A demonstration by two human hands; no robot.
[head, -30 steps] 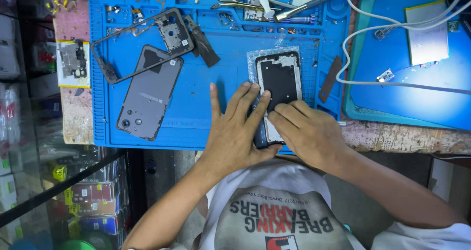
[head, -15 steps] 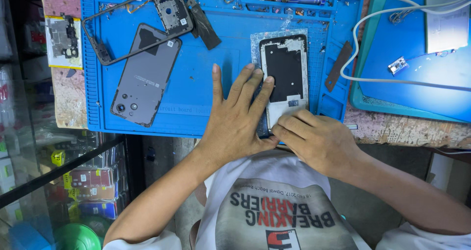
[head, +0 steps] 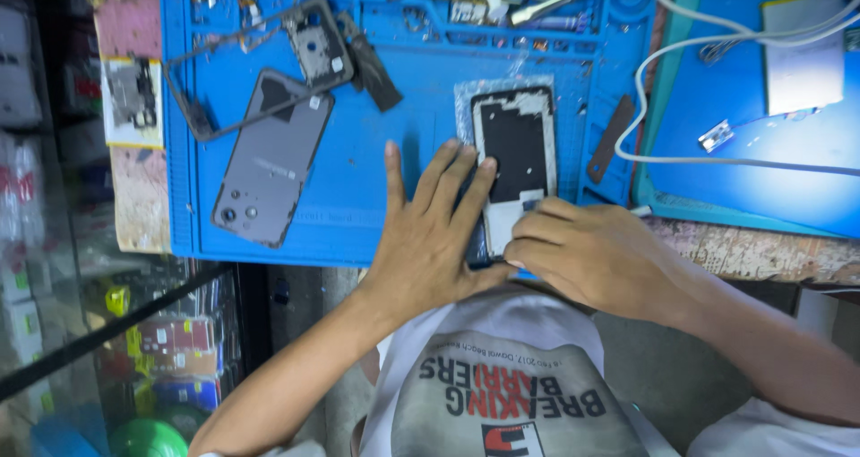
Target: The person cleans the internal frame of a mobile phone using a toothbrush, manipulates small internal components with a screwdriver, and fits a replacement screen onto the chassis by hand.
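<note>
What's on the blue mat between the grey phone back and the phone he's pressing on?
Only bare blue mat separates the grey back cover and the opened phone, in the head view.

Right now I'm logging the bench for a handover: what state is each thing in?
Phone frame: opened, flat on the mat, pinned at its near end.
Left hand: flat, fingers spread, pressing the frame.
Right hand: curled, fingertips on the frame's near end.
Grey back cover: detached, lying outer face up.
Blue work mat: flat on the bench.
White cable: loose, looped.
</note>
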